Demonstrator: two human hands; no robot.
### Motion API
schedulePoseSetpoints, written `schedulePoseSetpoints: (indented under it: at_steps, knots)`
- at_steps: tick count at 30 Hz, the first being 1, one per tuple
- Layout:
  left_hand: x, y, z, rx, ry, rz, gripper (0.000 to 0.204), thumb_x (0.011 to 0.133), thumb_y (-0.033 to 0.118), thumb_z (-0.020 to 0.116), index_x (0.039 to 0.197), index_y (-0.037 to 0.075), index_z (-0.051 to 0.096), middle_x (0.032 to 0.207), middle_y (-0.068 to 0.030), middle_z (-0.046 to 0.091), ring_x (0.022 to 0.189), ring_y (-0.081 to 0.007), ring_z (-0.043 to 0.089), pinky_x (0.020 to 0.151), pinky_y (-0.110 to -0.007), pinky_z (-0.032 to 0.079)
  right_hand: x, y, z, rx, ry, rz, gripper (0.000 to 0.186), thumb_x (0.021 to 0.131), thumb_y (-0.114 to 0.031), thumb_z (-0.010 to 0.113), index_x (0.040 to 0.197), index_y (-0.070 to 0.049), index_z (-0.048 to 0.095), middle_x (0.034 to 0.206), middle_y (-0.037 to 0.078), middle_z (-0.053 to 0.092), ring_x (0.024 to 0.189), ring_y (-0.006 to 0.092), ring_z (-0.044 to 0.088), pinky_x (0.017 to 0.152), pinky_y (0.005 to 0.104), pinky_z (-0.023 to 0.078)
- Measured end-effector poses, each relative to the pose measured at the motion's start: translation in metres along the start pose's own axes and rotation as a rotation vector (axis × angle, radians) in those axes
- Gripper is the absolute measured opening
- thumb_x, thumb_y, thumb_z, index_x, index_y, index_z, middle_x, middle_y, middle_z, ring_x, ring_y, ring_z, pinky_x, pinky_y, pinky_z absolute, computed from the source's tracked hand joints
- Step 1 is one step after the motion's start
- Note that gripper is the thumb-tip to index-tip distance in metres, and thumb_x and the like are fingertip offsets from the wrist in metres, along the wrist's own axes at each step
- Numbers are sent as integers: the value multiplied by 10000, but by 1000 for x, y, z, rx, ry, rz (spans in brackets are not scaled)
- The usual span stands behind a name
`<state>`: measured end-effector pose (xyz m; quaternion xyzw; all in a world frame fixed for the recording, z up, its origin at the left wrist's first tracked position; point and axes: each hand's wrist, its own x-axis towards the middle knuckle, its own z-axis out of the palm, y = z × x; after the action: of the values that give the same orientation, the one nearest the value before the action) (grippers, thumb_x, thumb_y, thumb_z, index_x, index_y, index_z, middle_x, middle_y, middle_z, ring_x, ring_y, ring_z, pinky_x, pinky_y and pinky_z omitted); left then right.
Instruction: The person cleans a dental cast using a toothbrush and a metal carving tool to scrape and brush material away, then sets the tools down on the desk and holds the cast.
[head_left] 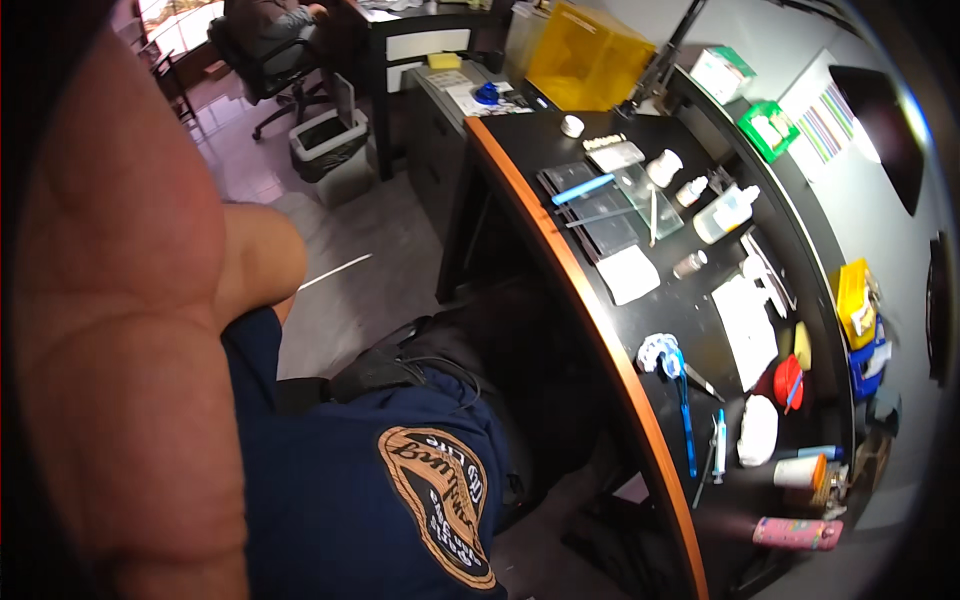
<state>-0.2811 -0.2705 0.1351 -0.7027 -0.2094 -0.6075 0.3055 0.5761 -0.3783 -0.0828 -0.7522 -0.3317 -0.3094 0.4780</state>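
Very close to the camera, my left hand fills the left side of the head view as large, blurred folds of skin. Its fingertips do not show, so whether it holds anything is hidden. Behind it, the bent left arm comes out of a navy sleeve. My right hand is out of view. Over on the black desk at the right lie a white and light-blue dental model, a long blue-handled tool and a slim blue and clear syringe. Neither hand is seen touching them.
Farther along the desk are a white squeeze bottle, a white pad, a glass slab and a red round container. A translucent yellow box stands behind. A bin and a seated person are farther off.
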Motion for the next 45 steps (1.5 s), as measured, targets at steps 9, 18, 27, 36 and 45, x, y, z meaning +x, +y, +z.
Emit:
schedulePoseSetpoints:
  at_steps: [9,18,27,36,45]
  knots:
    - [-29,12,29,-258,149,30,993,812,565,724,1562,112,257,1489,-248,357,1348,-396,406,1104,-567,351,-32,-51,29,58,-18,-79,495,862,-188,430,1218,21,704,1300,214,650,1187,349,593,1071,410,409]
    - [-18,33,22,-346,247,170,1088,782,684,710,1583,146,206,1572,-232,257,1421,-393,324,1142,-570,309,-48,-80,84,166,-79,-123,494,864,-191,428,1214,19,706,1299,213,651,1191,350,589,1076,412,404]
    - [-126,48,82,-947,-135,-1015,550,966,321,630,1325,-32,410,1101,-156,680,955,-217,633,912,-412,504,-14,-50,63,152,-40,-114,493,865,-193,426,1211,16,709,1298,211,652,1195,351,585,1081,413,399]
    - [-233,55,49,-829,-183,-2126,291,1086,251,471,1196,2,574,794,-49,561,623,-138,565,542,-276,482,20,15,17,88,-19,50,493,867,-195,424,1207,14,712,1297,209,653,1198,352,581,1085,415,394]
    - [-242,41,58,-1051,-208,-1966,344,1086,309,468,818,95,505,617,21,462,449,-50,355,434,-218,265,35,70,-22,30,-17,103,492,868,-198,421,1203,11,715,1296,208,654,1202,353,577,1090,416,389]
